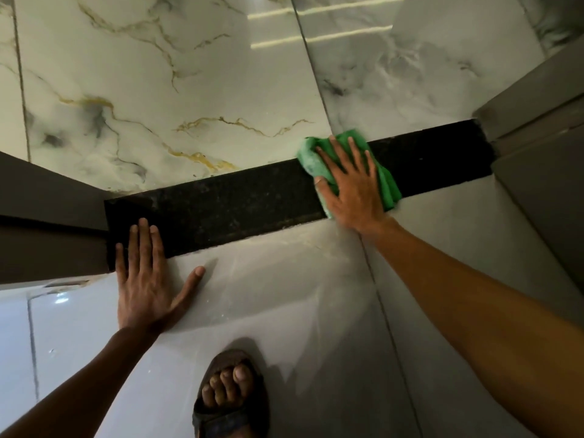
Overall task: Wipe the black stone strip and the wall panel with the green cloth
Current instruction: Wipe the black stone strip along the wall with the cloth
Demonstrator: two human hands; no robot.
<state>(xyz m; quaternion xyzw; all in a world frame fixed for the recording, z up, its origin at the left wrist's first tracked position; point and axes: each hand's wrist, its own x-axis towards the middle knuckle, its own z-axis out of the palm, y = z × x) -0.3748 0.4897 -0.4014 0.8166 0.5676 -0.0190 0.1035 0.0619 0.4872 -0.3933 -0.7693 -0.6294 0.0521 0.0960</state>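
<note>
A black stone strip (240,205) runs across the tiled floor from lower left to upper right, speckled with pale dust. My right hand (350,188) lies flat with spread fingers on the bunched green cloth (387,184), pressing it onto the right part of the strip. My left hand (147,279) rests flat and open at the strip's left end, fingertips on the black stone and palm on the grey tile. A brown wall panel (47,191) meets the strip at the left. Another brown panel (537,159) stands at the strip's right end.
Glossy marble tiles with gold veins (158,90) lie beyond the strip, plain grey tiles (284,295) on the near side. My sandalled foot (229,396) stands on the grey tile at the bottom centre. Both forearms reach in from the bottom corners.
</note>
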